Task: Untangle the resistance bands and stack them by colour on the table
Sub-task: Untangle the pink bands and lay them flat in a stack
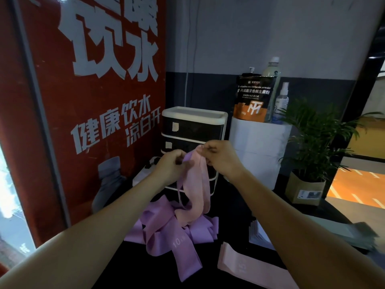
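Observation:
A pink resistance band (198,190) hangs lifted above the black table (233,230). My right hand (218,157) pinches its top edge, and my left hand (173,165) grips the band together with a purple strip (179,188) beside it. The band's lower end trails into a tangled heap of purple bands (166,228) on the table. A flat stack of pink bands (250,265) lies at the front right, partly under my right forearm.
Behind the heap stands a small black-and-white drawer unit (193,130). A white box (260,147) to its right carries a powder pouch (253,99) and bottles. A potted plant (312,138) sits at far right. A red poster panel (87,101) borders the left. Papers (333,230) lie right.

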